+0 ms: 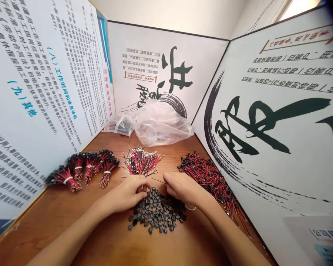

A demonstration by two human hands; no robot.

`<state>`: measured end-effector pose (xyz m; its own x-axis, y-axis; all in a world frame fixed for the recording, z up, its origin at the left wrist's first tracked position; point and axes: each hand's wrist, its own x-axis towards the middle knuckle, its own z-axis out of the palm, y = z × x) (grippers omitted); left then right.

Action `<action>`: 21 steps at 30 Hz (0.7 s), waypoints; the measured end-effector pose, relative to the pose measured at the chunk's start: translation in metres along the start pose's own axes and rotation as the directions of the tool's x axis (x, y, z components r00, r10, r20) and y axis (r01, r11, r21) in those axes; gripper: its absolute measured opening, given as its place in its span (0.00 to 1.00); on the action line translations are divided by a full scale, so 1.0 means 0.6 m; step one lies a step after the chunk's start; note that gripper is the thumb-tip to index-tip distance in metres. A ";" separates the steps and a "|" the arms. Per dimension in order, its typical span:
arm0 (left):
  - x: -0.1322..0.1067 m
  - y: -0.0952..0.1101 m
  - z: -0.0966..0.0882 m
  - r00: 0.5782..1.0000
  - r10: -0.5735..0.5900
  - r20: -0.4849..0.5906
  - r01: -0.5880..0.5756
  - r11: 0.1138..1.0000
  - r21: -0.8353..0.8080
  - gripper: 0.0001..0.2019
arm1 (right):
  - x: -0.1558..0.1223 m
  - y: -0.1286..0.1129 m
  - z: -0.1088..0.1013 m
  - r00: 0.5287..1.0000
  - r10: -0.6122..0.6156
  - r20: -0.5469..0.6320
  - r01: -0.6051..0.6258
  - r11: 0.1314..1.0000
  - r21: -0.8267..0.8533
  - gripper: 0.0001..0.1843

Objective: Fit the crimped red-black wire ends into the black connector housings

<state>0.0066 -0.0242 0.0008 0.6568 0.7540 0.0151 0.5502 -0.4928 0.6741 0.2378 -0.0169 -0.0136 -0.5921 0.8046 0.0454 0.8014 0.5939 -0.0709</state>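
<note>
My left hand is closed in a pinch at the left upper edge of a pile of small black plastic connector housings. What its fingertips hold is hidden. My right hand, also closed, grips a thin dark wire that sticks out toward my left hand. Just beyond both hands lies a loose bunch of red and black wires with bare metal ends pointing away. A white loop shows under my right wrist.
Several tied bundles of red and black wires stand at the left. A long heap of red and black wires with black connectors lies along the right panel. Clear plastic bags rest against the back panel.
</note>
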 end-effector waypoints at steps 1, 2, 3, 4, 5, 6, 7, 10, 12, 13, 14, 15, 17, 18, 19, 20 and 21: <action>-0.001 -0.003 0.000 1.000 -0.015 -0.003 0.015 0.999 0.038 0.09 | -0.008 0.000 0.001 0.999 0.000 -0.036 0.003 0.996 0.088 0.07; -0.002 -0.006 0.000 0.999 -0.040 -0.010 0.041 0.996 0.081 0.08 | -0.014 0.001 0.002 0.997 -0.002 -0.078 0.017 0.982 0.190 0.08; -0.003 -0.008 -0.001 0.998 -0.066 -0.018 0.067 0.990 0.123 0.07 | -0.018 0.001 0.003 0.992 0.001 -0.125 0.036 0.956 0.291 0.09; -0.004 -0.010 -0.001 0.996 -0.084 -0.022 0.086 0.984 0.156 0.06 | -0.021 0.000 0.004 0.985 0.007 -0.170 0.058 0.926 0.374 0.10; -0.004 -0.011 -0.002 0.996 -0.092 -0.019 0.094 0.980 0.176 0.05 | -0.022 0.000 0.005 0.976 0.020 -0.216 0.078 0.896 0.437 0.11; -0.004 -0.012 -0.003 0.996 -0.090 -0.009 0.090 0.979 0.183 0.05 | -0.022 -0.001 0.005 0.965 0.039 -0.260 0.095 0.871 0.482 0.13; -0.004 -0.011 -0.003 0.996 -0.084 0.002 0.082 0.980 0.183 0.05 | -0.021 -0.002 0.005 0.953 0.062 -0.297 0.105 0.852 0.513 0.14; -0.002 -0.007 -0.001 0.996 -0.080 0.023 0.075 0.979 0.190 0.05 | -0.018 -0.007 0.005 0.920 0.116 -0.375 0.119 0.827 0.549 0.17; 0.000 -0.006 0.002 0.996 -0.089 0.032 0.081 0.977 0.200 0.05 | -0.016 -0.010 0.006 0.898 0.132 -0.420 0.130 0.832 0.540 0.15; 0.000 -0.006 0.004 0.995 -0.095 0.029 0.088 0.976 0.201 0.05 | -0.016 -0.012 0.007 0.889 0.134 -0.438 0.136 0.836 0.532 0.14; 0.001 -0.006 0.006 0.995 -0.102 0.022 0.095 0.976 0.196 0.05 | -0.016 -0.013 0.009 0.883 0.133 -0.451 0.141 0.840 0.524 0.12; 0.002 -0.007 0.008 0.994 -0.107 0.012 0.103 0.977 0.189 0.05 | -0.016 -0.014 0.010 0.878 0.135 -0.459 0.141 0.843 0.518 0.11; 0.002 -0.009 0.010 0.994 -0.113 -0.013 0.113 0.980 0.166 0.05 | -0.017 -0.015 0.013 0.875 0.152 -0.459 0.125 0.845 0.519 0.08; 0.003 -0.009 0.010 0.994 -0.110 -0.018 0.112 0.982 0.153 0.05 | -0.017 -0.016 0.014 0.875 0.166 -0.454 0.113 0.842 0.527 0.08; 0.002 -0.009 0.009 0.994 -0.105 -0.019 0.107 0.984 0.140 0.06 | -0.017 -0.016 0.014 0.876 0.182 -0.446 0.101 0.836 0.539 0.08; 0.002 -0.009 0.007 0.995 -0.099 -0.015 0.100 0.987 0.128 0.06 | -0.017 -0.016 0.014 0.877 0.196 -0.438 0.091 0.829 0.553 0.08; 0.001 -0.009 0.005 0.996 -0.092 -0.010 0.093 0.989 0.118 0.06 | -0.016 -0.017 0.015 0.878 0.207 -0.431 0.084 0.821 0.565 0.08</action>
<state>0.0059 -0.0223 -0.0051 0.5980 0.8005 -0.0398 0.6659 -0.4686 0.5805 0.2348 -0.0307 -0.0221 -0.3179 0.8317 0.4551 0.5607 0.5520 -0.6171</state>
